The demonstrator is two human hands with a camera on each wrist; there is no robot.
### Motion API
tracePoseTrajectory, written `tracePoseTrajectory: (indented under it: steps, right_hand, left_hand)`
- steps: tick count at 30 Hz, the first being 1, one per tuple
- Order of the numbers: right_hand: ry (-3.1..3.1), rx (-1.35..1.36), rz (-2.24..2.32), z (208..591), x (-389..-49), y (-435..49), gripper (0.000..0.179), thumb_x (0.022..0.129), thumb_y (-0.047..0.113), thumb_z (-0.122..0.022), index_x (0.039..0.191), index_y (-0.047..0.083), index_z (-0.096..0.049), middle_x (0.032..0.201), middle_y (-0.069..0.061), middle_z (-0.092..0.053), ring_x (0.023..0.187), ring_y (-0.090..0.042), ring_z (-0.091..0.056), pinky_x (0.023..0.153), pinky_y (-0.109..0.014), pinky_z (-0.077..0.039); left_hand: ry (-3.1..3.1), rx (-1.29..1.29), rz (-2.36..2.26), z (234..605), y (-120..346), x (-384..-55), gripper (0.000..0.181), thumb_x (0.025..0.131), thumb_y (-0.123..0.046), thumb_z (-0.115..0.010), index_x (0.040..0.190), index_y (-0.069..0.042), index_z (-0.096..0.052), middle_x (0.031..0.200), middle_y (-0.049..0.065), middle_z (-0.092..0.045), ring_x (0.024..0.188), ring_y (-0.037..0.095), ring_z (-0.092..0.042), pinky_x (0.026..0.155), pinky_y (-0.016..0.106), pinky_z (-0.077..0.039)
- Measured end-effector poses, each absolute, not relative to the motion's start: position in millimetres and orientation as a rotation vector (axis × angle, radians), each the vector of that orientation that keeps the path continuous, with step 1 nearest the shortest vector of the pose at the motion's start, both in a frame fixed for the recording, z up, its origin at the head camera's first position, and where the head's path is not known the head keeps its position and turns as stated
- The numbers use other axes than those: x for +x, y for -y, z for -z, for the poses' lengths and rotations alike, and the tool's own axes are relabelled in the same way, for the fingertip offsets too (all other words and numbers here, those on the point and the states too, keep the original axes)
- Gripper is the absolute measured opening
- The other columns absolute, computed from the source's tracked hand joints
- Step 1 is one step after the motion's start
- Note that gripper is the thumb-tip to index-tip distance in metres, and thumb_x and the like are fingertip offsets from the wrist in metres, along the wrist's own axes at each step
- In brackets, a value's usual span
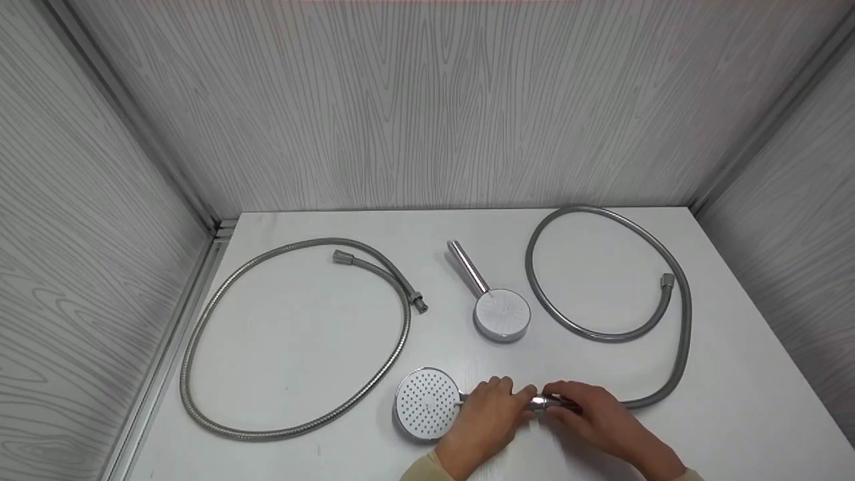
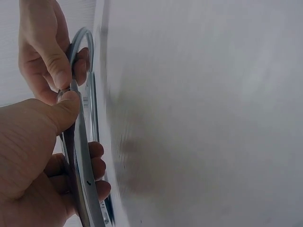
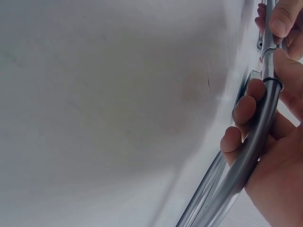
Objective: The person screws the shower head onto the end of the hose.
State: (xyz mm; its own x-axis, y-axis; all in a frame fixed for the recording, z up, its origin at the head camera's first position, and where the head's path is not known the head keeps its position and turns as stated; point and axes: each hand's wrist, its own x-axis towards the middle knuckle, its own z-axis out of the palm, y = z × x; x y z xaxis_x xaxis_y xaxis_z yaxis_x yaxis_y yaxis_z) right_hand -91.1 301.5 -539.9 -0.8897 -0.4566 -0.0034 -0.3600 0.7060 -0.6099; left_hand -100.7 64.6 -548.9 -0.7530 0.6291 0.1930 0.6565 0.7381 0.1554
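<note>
A shower head (image 1: 427,404) with a round, dotted white face lies face up near the front of the table. My left hand (image 1: 487,421) grips its handle (image 2: 80,165), fingers curled beneath and thumb on top. From the right, a grey hose (image 3: 251,146) meets the handle's end in one line. My right hand (image 1: 594,421) holds that hose end, its fingers wrapped around it just behind the shiny connector (image 3: 268,66). The two hands are close together at this joint. How far the connector sits on the handle cannot be told.
A second shower head (image 1: 502,314) lies behind my hands, its chrome handle pointing back and left. On the left, a separate metal hose (image 1: 200,314) forms a large loop. Panelled walls (image 1: 427,100) enclose the white table (image 1: 300,347) at the back and sides.
</note>
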Motion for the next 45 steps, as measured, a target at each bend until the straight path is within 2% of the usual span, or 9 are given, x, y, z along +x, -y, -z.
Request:
tracePoseTrajectory:
  steps: [11, 16, 19, 24, 28, 33, 38, 45]
  right_hand:
    - [-2.784, -0.715, 0.944, 540.9, -90.4, -299.0, 0.027, 0.108, 0.034, -0.059, 0.120, 0.016, -0.076, 0.104, 0.015, -0.074, 0.086, 0.005, -0.058, 0.076, -0.025, -0.055]
    - [-2.767, -0.715, 1.048, 542.2, -89.2, -299.0, 0.024, 0.104, 0.030, -0.067, 0.123, 0.018, -0.075, 0.109, 0.008, -0.077, 0.092, 0.003, -0.065, 0.078, -0.024, -0.058]
    - [-2.761, -0.711, 1.088, 541.9, -88.2, -298.9, 0.028, 0.099, 0.028, -0.074, 0.127, 0.021, -0.073, 0.115, 0.002, -0.078, 0.094, 0.002, -0.067, 0.078, -0.025, -0.059]
    - [-2.773, -0.688, 1.055, 540.2, -87.5, -299.0, 0.033, 0.095, 0.024, -0.079, 0.128, 0.024, -0.072, 0.114, 0.003, -0.078, 0.087, 0.002, -0.062, 0.074, -0.024, -0.056]
    - [-2.772, -0.699, 1.051, 539.5, -87.6, -299.4, 0.032, 0.096, 0.021, -0.078, 0.127, 0.023, -0.073, 0.116, 0.002, -0.078, 0.095, -0.001, -0.067, 0.079, -0.026, -0.059]
    - [-2.796, -0.724, 1.033, 540.2, -88.1, -298.8, 0.029, 0.096, 0.022, -0.078, 0.124, 0.024, -0.074, 0.113, 0.005, -0.078, 0.097, -0.001, -0.068, 0.081, -0.027, -0.059]
    - [-2.797, -0.678, 0.982, 540.8, -88.0, -298.2, 0.025, 0.097, 0.028, -0.076, 0.122, 0.025, -0.075, 0.110, 0.012, -0.076, 0.094, 0.003, -0.065, 0.081, -0.027, -0.058]
    - [-2.834, -0.743, 0.946, 541.4, -86.9, -298.5, 0.023, 0.101, 0.028, -0.072, 0.123, 0.022, -0.075, 0.105, 0.013, -0.074, 0.088, 0.005, -0.060, 0.076, -0.026, -0.055]
  left_hand:
    - [2.771, -1.041, 0.330, 549.8, -64.8, -99.2, 0.034, 0.098, -0.044, -0.069, 0.128, -0.029, -0.068, 0.088, -0.003, -0.065, 0.077, 0.011, -0.060, 0.067, 0.025, -0.047]
    - [2.743, -1.040, 0.294, 550.5, -64.5, -98.6, 0.033, 0.099, -0.043, -0.068, 0.128, -0.029, -0.069, 0.087, -0.003, -0.064, 0.076, 0.012, -0.059, 0.065, 0.025, -0.047]
    - [2.731, -1.039, 0.267, 550.3, -64.6, -98.2, 0.033, 0.099, -0.043, -0.068, 0.129, -0.030, -0.069, 0.087, -0.003, -0.064, 0.076, 0.012, -0.059, 0.065, 0.025, -0.046]
    - [2.732, -1.032, 0.264, 549.4, -64.9, -97.8, 0.032, 0.099, -0.044, -0.068, 0.128, -0.030, -0.068, 0.086, -0.003, -0.064, 0.075, 0.012, -0.059, 0.064, 0.025, -0.046]
    - [2.744, -1.040, 0.281, 549.3, -65.0, -98.1, 0.032, 0.100, -0.044, -0.067, 0.128, -0.029, -0.068, 0.086, -0.003, -0.064, 0.075, 0.012, -0.059, 0.064, 0.025, -0.046]
    - [2.754, -1.045, 0.284, 549.4, -65.2, -98.9, 0.033, 0.101, -0.043, -0.066, 0.130, -0.029, -0.069, 0.089, -0.003, -0.065, 0.077, 0.011, -0.059, 0.066, 0.025, -0.047]
    - [2.751, -1.048, 0.293, 549.9, -64.5, -98.7, 0.032, 0.100, -0.043, -0.067, 0.128, -0.028, -0.069, 0.089, -0.002, -0.065, 0.076, 0.013, -0.060, 0.066, 0.026, -0.047]
    - [2.762, -1.044, 0.308, 547.5, -63.7, -98.1, 0.032, 0.099, -0.041, -0.070, 0.128, -0.029, -0.069, 0.089, -0.003, -0.065, 0.077, 0.012, -0.060, 0.068, 0.025, -0.048]
